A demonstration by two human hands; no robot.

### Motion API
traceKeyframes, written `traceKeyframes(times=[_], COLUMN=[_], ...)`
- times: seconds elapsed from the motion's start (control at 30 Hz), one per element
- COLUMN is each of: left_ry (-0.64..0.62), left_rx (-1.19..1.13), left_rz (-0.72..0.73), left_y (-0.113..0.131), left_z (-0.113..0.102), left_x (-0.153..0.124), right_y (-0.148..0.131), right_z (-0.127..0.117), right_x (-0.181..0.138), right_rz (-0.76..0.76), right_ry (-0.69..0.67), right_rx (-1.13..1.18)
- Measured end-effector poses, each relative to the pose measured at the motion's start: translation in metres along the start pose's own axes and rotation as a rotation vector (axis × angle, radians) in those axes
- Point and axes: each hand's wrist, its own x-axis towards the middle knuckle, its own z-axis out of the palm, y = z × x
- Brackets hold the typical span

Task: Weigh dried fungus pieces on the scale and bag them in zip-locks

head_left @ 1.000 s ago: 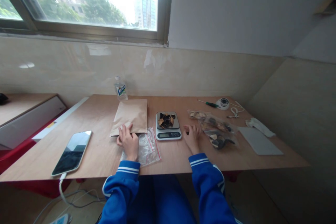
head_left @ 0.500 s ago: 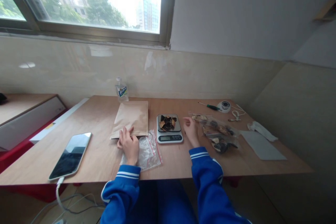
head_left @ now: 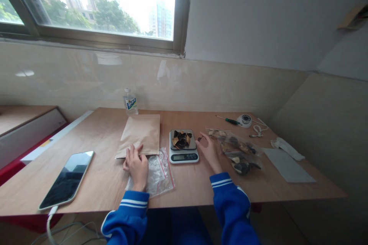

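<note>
A digital kitchen scale (head_left: 184,158) stands in the middle of the table, with dark and tan dried pieces (head_left: 181,140) heaped on its metal plate. Just right of the plate is my right hand (head_left: 208,150), thumb and fingertips curved around a small dark dried piece (head_left: 200,138). My left hand (head_left: 136,166) lies with fingers spread on the lower edge of a brown paper pouch (head_left: 143,132). Under and beside that hand is a clear zip bag (head_left: 162,180) with red lines. Clear bags of dried pieces (head_left: 238,147) lie to the right of my right hand.
A phone (head_left: 67,180) with a charging cable lies at the left. At the back stand a bottle (head_left: 130,102), a green-handled screwdriver (head_left: 231,121) and a white camera-like device (head_left: 245,120) with a cord. Grey sheet (head_left: 289,165) and crumpled white item (head_left: 287,148) lie right.
My right hand's fingers have parted from a closer curl, and a small dark piece now shows between them. My left hand stays on the pouch. The whole view has shifted slightly.
</note>
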Motion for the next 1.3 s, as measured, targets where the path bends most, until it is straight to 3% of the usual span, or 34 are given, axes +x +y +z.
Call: traceKeyframes(times=[0.13, 0.37, 0.67, 0.87, 0.93, 1.07, 1.3], left_ry=[-0.002, 0.005, 0.013, 0.129, 0.061, -0.227, -0.493], left_rx=[-0.008, -0.015, -0.053, -0.132, -0.166, -0.166, 0.230], left_rz=[-0.021, -0.026, -0.036, 0.126, 0.206, 0.353, 0.296], left_y=[0.001, 0.001, 0.004, 0.009, 0.008, 0.004, 0.011], left_z=[-0.001, -0.001, -0.003, -0.016, -0.017, -0.014, -0.009], left_x=[0.000, 0.000, -0.001, -0.010, -0.013, -0.016, -0.015], right_y=[-0.005, 0.038, 0.029, 0.030, 0.030, 0.030, 0.028], right_z=[0.003, -0.005, -0.004, -0.005, -0.005, -0.004, -0.006], right_x=[0.006, -0.022, -0.025, -0.026, -0.026, -0.027, -0.027], right_rz=[0.013, 0.176, 0.025, 0.028, 0.029, 0.032, 0.032], right_ry=[-0.018, 0.121, 0.062, 0.052, 0.046, 0.041, 0.013], right_rx=[0.007, 0.048, -0.148, -0.158, -0.160, -0.166, -0.155])
